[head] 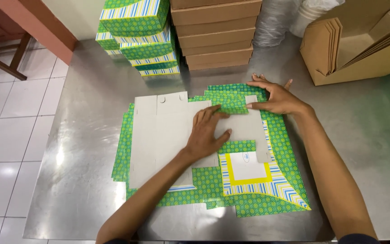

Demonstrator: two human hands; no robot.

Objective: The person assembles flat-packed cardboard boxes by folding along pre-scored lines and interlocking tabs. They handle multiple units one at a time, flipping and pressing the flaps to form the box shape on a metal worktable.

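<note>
Steel bench (357,131), seen from above. Flat box blank (168,131) lying grey side up at the bench's middle, on top of a loose pile of green patterned flats (258,199) that spreads out to the near right.

Left hand (206,133) pressed palm down on the grey blank, fingers (204,115) spread and flat, gripping nothing, only holding the card down. Fingertips just at the edge of a green patterned flap (231,101) folded over the blank's far side.

Right hand (276,97) at the far right corner of the blank, fingers (258,83) stretched nearly straight, thumb against the flap's right end. Flap pinned under the hand rather than pinched; no closed grasp visible.

One flat in the pile showing a white panel with yellow border (245,168) and striped edging, near right of the left hand.

Far left: stack of folded green boxes (138,34). Just right of it, stack of brown boxes (215,34). Far right: open brown carton (362,45) holding upright brown flats. White tiled floor (10,135) left of the bench.
</note>
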